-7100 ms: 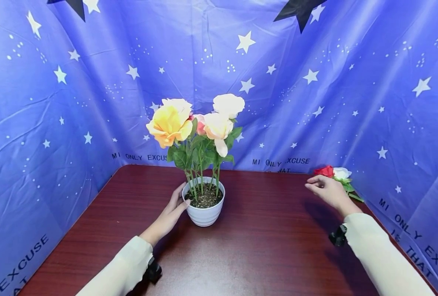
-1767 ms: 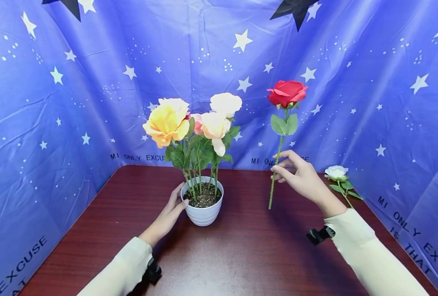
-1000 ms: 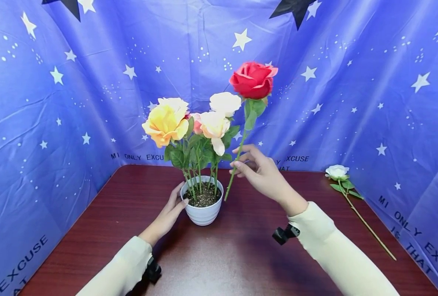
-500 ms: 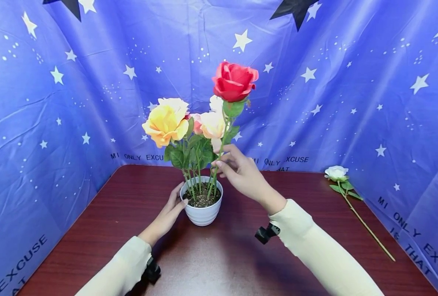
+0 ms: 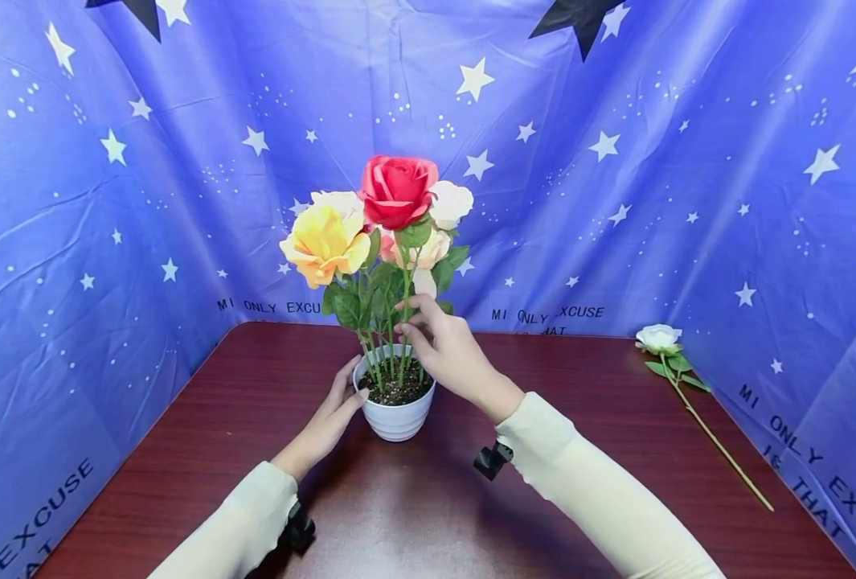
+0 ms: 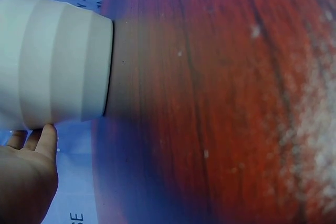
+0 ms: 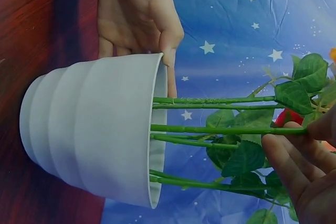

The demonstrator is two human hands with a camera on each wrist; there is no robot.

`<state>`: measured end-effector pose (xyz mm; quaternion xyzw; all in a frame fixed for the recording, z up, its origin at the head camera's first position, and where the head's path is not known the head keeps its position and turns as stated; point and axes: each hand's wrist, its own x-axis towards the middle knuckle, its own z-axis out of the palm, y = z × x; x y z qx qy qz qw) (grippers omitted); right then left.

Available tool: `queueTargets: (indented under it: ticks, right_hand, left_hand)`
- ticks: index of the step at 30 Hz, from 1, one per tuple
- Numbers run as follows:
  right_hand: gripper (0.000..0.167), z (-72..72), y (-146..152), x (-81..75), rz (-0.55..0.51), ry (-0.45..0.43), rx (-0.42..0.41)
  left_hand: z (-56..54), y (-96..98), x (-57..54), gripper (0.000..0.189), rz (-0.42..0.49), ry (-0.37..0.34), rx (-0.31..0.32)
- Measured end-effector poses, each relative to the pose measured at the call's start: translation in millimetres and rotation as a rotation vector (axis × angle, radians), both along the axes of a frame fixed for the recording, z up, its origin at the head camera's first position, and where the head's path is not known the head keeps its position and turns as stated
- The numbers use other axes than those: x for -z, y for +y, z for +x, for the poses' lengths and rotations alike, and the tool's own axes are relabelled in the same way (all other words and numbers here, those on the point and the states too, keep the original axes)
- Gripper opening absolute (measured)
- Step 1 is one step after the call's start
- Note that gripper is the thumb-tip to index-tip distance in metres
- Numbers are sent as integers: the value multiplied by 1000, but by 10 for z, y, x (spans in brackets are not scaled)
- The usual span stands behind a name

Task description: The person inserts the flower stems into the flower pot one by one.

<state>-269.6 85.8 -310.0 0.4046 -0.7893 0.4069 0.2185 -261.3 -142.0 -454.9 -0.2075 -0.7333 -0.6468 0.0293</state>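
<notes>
A white ribbed flowerpot (image 5: pixel 396 422) with dark soil stands upright on the table. My left hand (image 5: pixel 329 422) rests against its left side, thumb at the rim; the left wrist view shows fingertips touching the pot wall. My right hand (image 5: pixel 456 354) pinches the green stem (image 7: pixel 231 129) of a red rose (image 5: pixel 399 191) between thumb and fingers. The rose stands nearly upright, its stem running down inside the rim. Around it are a yellow rose (image 5: pixel 325 245), a white rose (image 5: pixel 451 204), a peach rose (image 5: pixel 431 249) and leaves. Soil hides the stem ends.
A white rose (image 5: pixel 659 338) with a long stem lies along the right edge of the dark red wooden table (image 5: pixel 579 418). Blue star-printed cloth (image 5: pixel 543 201) closes in the back and sides. Each wrist wears a small black camera.
My right hand picked up the red rose from the back right, carried it left and lowered its stem into the pot among the other flowers. My left hand stayed at the pot.
</notes>
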Motion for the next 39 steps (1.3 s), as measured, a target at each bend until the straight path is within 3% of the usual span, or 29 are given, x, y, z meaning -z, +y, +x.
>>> queueTargets:
  ticks: [13,18,31,39]
  right_hand:
    - [21,-91,-49,95,46,-56,83]
    - [18,-130,-87,159,101,-89,108]
    - [10,-205,-143,260,139,-26,185]
    - [7,-228,-153,311,121,-23,187]
  left_hand:
    - [-2,8,1,62,-11,23,7]
    - [0,18,-10,63,4,-4,1]
    - [7,15,4,64,6,-27,4]
    - [22,19,-23,63,-5,-22,-10]
